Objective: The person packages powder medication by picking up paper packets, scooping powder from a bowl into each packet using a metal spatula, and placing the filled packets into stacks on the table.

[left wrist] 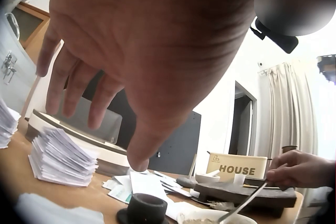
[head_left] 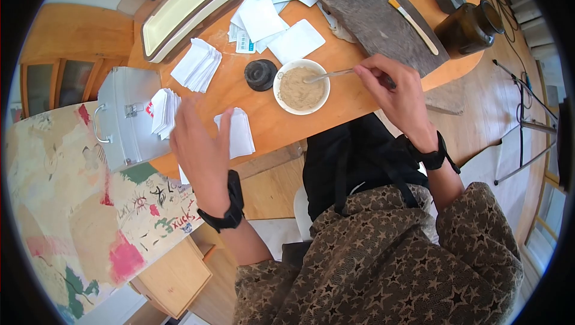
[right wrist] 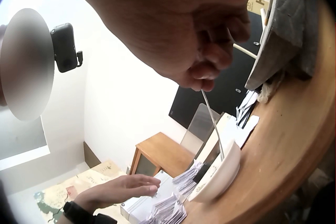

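A white bowl (head_left: 302, 86) of beige powder or paste stands near the table's front edge. My right hand (head_left: 398, 91) pinches the handle of a metal spoon (head_left: 329, 75) whose other end rests in the bowl. The same spoon (right wrist: 214, 124) slants into the bowl (right wrist: 223, 176) in the right wrist view, under my right hand (right wrist: 184, 35). My left hand (head_left: 202, 145), fingers extended, hovers between two stacks of white paper packets (head_left: 165, 112) (left wrist: 60, 158), holding nothing visible. A black round object (head_left: 260, 75) stands left of the bowl.
A cream tray (head_left: 185, 10) lies at the back left, with scattered white and pale blue packets (head_left: 263, 16) beside it. A dark board (head_left: 380, 19) carries a brush (head_left: 413, 25); a dark jar (head_left: 470, 29) stands to its right. A silver case (head_left: 123, 118) stands at the left edge.
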`<state>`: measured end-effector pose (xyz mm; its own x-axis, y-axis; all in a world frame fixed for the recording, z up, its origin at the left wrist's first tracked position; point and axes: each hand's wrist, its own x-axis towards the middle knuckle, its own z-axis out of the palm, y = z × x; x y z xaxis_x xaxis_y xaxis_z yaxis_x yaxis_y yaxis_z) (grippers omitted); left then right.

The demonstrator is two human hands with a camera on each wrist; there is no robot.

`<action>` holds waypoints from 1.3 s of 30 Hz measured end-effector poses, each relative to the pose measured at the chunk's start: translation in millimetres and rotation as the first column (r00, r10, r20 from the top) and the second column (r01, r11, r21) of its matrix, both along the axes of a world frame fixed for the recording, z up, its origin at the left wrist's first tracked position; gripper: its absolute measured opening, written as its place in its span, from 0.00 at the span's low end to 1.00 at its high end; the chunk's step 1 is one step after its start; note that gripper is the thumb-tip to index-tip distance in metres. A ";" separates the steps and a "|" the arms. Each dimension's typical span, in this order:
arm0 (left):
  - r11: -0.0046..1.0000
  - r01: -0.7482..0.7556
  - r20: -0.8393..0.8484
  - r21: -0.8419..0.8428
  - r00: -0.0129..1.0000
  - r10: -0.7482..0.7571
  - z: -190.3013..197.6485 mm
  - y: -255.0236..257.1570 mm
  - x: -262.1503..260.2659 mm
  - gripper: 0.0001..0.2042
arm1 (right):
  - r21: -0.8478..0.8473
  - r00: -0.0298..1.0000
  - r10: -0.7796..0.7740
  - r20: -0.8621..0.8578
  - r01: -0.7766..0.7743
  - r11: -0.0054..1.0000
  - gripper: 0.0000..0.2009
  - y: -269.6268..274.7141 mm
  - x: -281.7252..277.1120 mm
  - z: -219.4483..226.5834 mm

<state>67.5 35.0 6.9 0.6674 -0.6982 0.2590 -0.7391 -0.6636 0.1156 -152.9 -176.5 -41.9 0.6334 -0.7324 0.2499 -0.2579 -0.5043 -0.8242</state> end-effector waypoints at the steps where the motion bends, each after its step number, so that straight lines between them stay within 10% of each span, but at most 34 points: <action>1: 1.000 0.023 0.028 0.004 0.999 -0.023 3.7 -3.1 11.6 0.26 | -0.002 1.000 -0.004 0.004 0.004 1.000 0.08 0.2 0.3 -0.8; 9: 0.992 0.072 0.026 0.105 0.997 -0.075 14.4 -36.1 107.9 0.25 | -0.012 1.000 -0.002 0.008 0.003 1.000 0.08 -1.4 -1.3 -1.0; 23: 0.957 0.158 -0.498 0.242 0.867 -0.018 -16.6 -58.1 184.5 0.33 | 0.046 0.999 -0.025 0.020 0.024 0.999 0.09 -4.1 -7.9 2.8; 39: 0.986 0.041 -0.369 0.162 0.929 0.022 9.4 -58.3 155.7 0.36 | 0.055 0.999 -0.025 0.031 0.023 0.998 0.08 -3.4 -8.1 1.3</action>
<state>223.2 -23.4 16.3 0.6864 -0.7168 -0.1223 -0.6718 -0.6895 0.2709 -161.0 -179.9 -40.7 0.6080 -0.7604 0.2284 -0.2431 -0.4522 -0.8582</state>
